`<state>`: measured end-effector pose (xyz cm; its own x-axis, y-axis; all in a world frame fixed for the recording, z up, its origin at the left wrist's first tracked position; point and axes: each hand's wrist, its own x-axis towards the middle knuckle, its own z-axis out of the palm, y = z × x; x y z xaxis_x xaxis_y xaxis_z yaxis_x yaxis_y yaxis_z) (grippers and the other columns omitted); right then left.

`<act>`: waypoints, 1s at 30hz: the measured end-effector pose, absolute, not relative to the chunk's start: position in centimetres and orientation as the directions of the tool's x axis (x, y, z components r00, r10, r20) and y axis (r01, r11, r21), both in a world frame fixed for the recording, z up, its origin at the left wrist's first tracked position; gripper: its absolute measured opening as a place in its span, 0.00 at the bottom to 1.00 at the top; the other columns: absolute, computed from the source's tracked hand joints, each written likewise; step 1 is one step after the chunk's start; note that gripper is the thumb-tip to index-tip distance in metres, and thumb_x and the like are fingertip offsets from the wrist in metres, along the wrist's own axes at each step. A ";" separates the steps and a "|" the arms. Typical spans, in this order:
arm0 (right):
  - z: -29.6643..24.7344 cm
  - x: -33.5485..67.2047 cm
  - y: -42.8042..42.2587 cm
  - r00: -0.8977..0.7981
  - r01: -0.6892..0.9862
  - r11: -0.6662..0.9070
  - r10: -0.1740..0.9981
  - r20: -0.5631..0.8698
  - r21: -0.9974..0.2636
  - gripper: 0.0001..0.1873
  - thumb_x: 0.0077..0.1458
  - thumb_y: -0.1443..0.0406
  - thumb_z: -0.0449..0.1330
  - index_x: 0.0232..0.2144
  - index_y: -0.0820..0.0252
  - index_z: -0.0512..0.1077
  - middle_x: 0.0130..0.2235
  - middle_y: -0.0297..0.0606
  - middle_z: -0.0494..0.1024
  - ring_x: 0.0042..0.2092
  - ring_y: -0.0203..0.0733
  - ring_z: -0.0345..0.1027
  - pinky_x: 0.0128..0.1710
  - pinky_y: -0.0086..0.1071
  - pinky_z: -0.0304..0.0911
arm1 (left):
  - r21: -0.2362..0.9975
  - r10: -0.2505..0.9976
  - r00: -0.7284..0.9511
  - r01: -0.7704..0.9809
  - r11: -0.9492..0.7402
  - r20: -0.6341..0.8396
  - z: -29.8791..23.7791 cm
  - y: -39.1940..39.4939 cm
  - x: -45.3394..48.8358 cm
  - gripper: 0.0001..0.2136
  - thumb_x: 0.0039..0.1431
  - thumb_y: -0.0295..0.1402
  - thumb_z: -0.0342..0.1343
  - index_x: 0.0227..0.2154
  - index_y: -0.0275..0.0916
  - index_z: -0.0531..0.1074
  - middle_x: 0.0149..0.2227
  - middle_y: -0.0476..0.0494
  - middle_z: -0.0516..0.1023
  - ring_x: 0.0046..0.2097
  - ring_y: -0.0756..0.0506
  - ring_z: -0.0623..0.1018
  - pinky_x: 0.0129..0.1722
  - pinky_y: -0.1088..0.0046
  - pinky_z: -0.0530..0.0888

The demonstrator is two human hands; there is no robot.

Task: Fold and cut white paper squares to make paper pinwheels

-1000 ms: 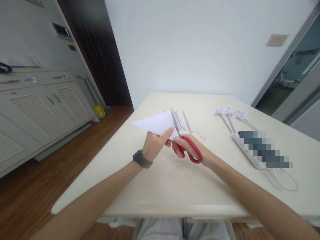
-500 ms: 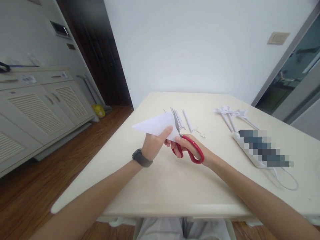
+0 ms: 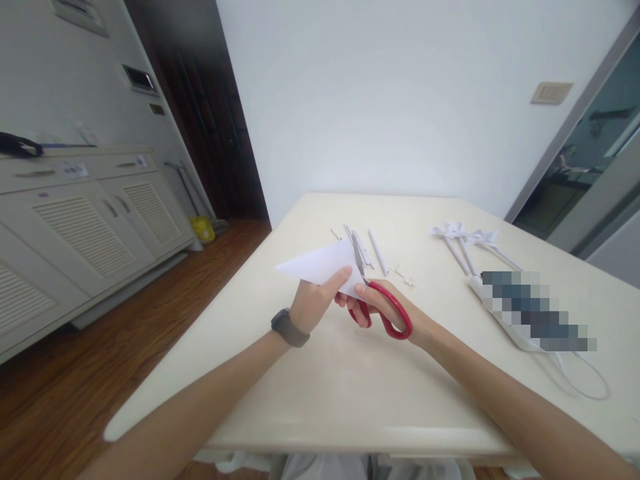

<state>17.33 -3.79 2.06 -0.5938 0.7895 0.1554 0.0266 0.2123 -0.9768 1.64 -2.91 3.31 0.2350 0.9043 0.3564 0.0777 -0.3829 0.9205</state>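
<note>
Fingers (image 3: pixel 342 277) pinching paper (image 3: pixel 315 264), forearms (image 3: pixel 235 373) slanting inward

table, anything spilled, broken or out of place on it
Nothing looks spilled or broken on the table. Only some tiny pale bits lie loose near the thick white rod, perhaps stray scraps. A pixelated patch covers the white object at right, so I can't judge there.

The paper (image 3: pixel 315 264) is white and tapered, held tilted under your left (image 3: pixel 320 298) thumb, its narrow point reaching left beyond your fingers. The scissors (image 3: pixel 381 289) have red handles, looped around your right (image 3: pixel 376 301) fingers; their metal runs up past your fingertips along the paper's right edge. You can't tell how wide the blades stand.
</note>
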 end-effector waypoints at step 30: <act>2.0 17.1 -4.0 -0.590 0.000 0.250 0.782 0.202 -0.968 0.21 0.60 0.54 0.45 0.24 0.62 0.64 0.19 0.31 0.62 0.24 0.34 0.57 0.29 0.31 0.56 | 0.919 0.897 0.227 0.022 -0.393 0.378 3.7 -3.2 1.9 0.17 0.58 0.35 0.48 0.14 0.38 0.61 0.15 0.52 0.65 0.20 0.50 0.67 0.25 0.73 0.66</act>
<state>17.13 -4.02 2.04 -0.5901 0.7817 0.2016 -0.0001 0.2497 -0.9683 1.85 -3.23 3.66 0.2267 0.8974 0.3784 0.0223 -0.3932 0.9192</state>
